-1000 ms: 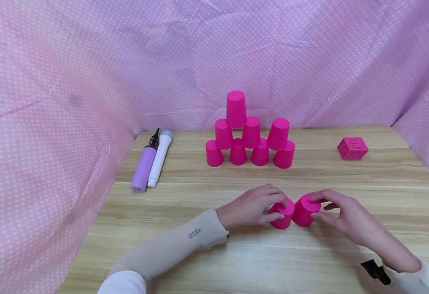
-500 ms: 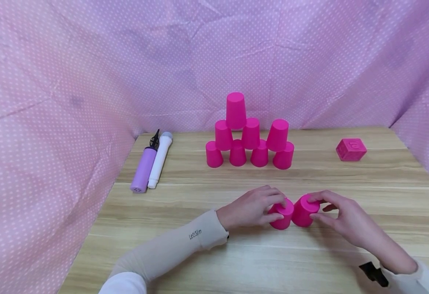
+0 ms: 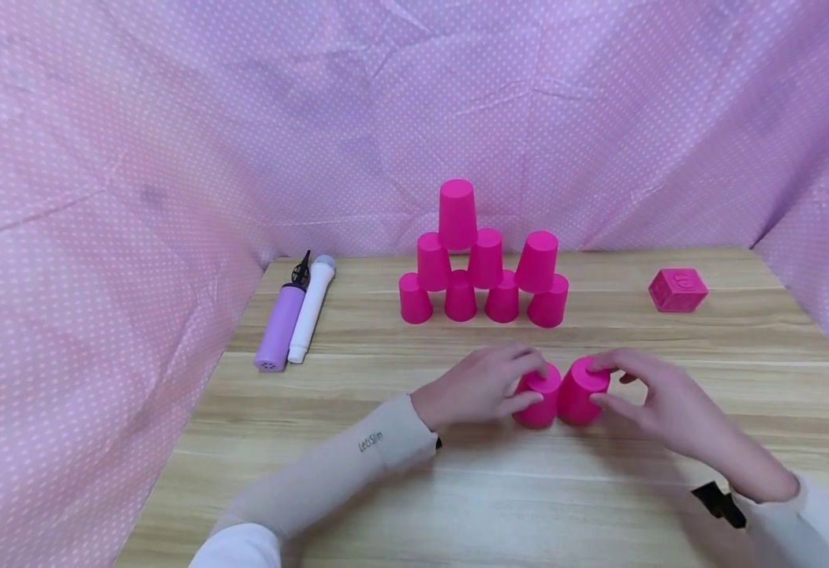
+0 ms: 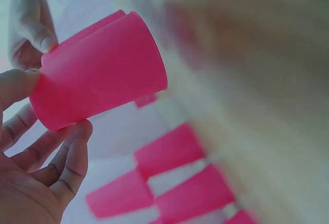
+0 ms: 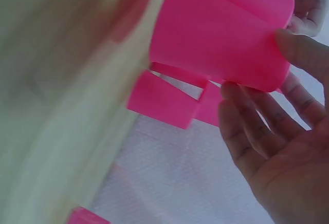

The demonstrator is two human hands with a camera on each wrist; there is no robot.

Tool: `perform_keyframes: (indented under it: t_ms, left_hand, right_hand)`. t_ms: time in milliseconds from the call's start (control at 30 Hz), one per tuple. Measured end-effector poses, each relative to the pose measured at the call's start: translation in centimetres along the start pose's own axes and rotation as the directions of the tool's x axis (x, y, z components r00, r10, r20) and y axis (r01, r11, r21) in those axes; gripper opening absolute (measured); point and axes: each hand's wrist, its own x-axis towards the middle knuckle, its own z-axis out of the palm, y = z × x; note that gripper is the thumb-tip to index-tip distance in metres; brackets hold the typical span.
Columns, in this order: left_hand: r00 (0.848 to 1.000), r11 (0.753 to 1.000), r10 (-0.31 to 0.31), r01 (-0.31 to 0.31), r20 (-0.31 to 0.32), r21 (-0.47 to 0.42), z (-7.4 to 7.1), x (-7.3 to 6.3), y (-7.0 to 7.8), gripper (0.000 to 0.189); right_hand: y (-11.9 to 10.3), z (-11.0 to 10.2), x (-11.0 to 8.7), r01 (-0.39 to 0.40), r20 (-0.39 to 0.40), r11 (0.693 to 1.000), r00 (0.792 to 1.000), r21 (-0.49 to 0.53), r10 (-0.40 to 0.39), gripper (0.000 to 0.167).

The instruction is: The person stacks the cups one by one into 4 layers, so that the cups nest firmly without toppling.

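Observation:
My left hand (image 3: 474, 388) pinches an upside-down pink cup (image 3: 538, 411) between thumb and fingers near its closed end. Beside it, my right hand (image 3: 677, 404) grips a second pink cup (image 3: 579, 401) the same way; this one leans a little. The two cups touch side by side. In the left wrist view, the left cup (image 4: 103, 70) has its open rim apart from the tabletop, and the right wrist view gives the right cup (image 5: 221, 39) a similar gap. Behind them stands a tiered stack of upside-down pink cups, with a single top cup (image 3: 457, 217) at its left.
The second tier holds a left cup (image 3: 432, 262), a middle cup (image 3: 486, 260) and a right cup (image 3: 538, 262); several cups form the bottom row. A pink block (image 3: 678, 290) lies at right. A purple pump (image 3: 281, 327) and white microphone (image 3: 311, 312) lie at left on the wooden table (image 3: 357, 497).
Both hands stay still on their cups until half a second ago, then shift slightly away from me and left, carrying the cups toward the stack. The stack itself stays as it was.

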Motion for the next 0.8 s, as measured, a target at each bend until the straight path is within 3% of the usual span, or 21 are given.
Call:
perform_keyframes:
  t_ms: [100, 200, 267, 367, 467, 633, 800]
  left_hand:
    - [0.997, 0.999, 0.005, -0.008, -0.082, -0.035, -2.3, 0.0, -0.6, 0.038]
    - [0.977, 0.997, 0.065, -0.071, -0.205, -0.023, -5.2, 0.3, -1.3, 0.035]
    - [0.949, 0.993, 0.115, -0.118, -0.295, 0.007, -7.4, 0.5, -1.6, 0.032]
    - [0.892, 0.984, 0.179, -0.167, -0.415, 0.065, -10.8, 1.2, -2.0, 0.028]
    - [0.856, 0.984, 0.18, -0.16, -0.484, 0.084, -14.3, 2.0, -2.3, 0.026]
    - [0.856, 0.997, 0.063, -0.029, -0.514, 0.074, -18.8, 3.7, -2.9, 0.03]
    - [0.863, 0.989, -0.073, 0.126, -0.5, 0.073, -21.0, 5.7, -4.0, 0.036]
  right_hand:
    - [-0.1, -1.0, 1.7, 0.031, -0.025, 0.999, 0.999, -0.011, -0.031, 0.051]
    - [0.0, -1.9, 3.9, 0.098, -0.079, 0.995, 0.992, 0.016, -0.096, 0.054]
    - [0.1, -2.5, 5.7, 0.145, -0.135, 0.989, 0.981, 0.023, -0.14, 0.054]
    - [0.1, -3.6, 9.0, 0.18, -0.209, 0.984, 0.963, 0.016, -0.172, 0.05]
    - [0.0, -4.6, 12.2, 0.127, -0.234, 0.992, 0.964, -0.002, -0.123, 0.042]
    - [0.0, -5.6, 16.9, -0.047, -0.162, 0.999, 0.986, 0.016, 0.048, 0.033]
    - [0.7, -5.1, 20.4, -0.167, -0.059, 0.986, 0.984, 0.019, 0.168, 0.04]
